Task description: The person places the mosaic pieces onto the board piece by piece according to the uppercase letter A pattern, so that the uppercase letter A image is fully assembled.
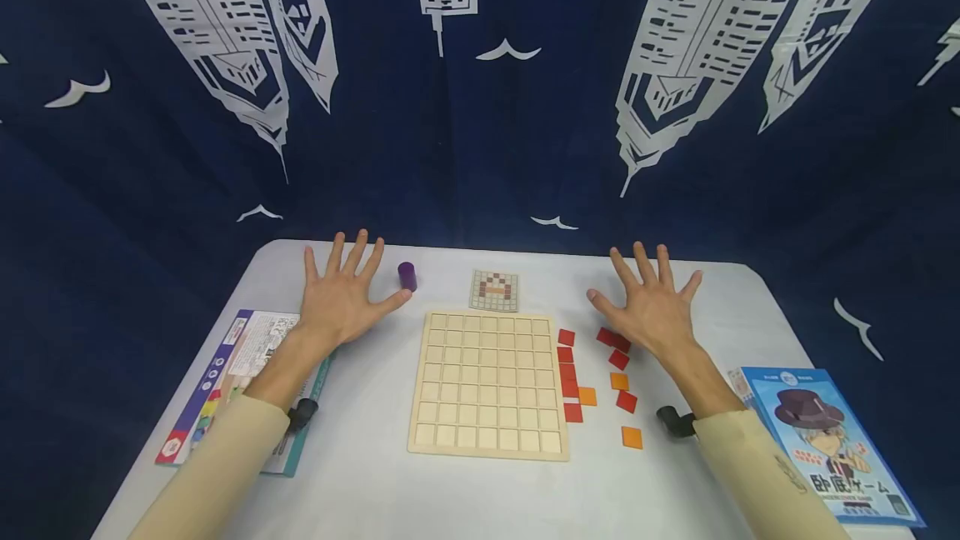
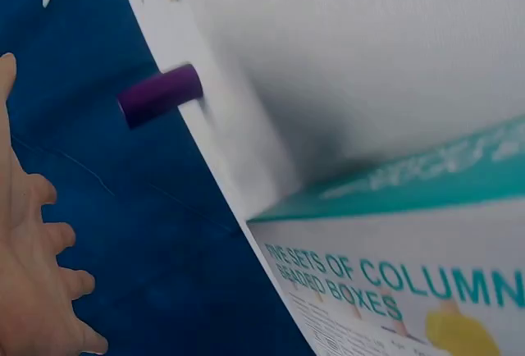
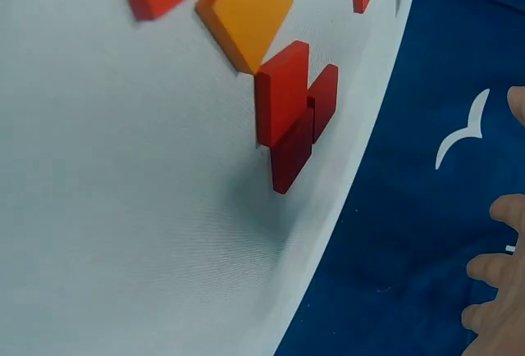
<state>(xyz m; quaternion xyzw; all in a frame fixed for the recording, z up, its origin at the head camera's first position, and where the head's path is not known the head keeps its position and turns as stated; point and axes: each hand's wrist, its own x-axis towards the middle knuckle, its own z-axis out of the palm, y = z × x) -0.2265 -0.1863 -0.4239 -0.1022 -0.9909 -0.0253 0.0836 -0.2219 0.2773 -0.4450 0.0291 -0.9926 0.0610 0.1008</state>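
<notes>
With fingers spread wide, my left hand [image 1: 341, 302] is held out over the table's left side and holds nothing. Its thumb points toward a small purple cylinder [image 1: 407, 276], which also appears in the left wrist view. On the other side my right hand [image 1: 654, 307] is spread too, with nothing in it, beside several red square tiles [image 1: 619, 359]. Between the hands lies a square wooden grid board [image 1: 487, 382] with bare cells. Behind it is a small pattern card [image 1: 494, 290] printed with a coloured grid. Orange tiles [image 1: 632, 437] lie among the red ones.
A box [image 1: 292, 457] with a teal side lies under my left forearm, lettered "FIVE SETS OF COLUMN BEADED BOXES" in the left wrist view. A blue game box [image 1: 795, 390] lies at the right edge. Behind the white table [image 1: 360, 498] hangs a dark blue curtain [image 1: 450, 132].
</notes>
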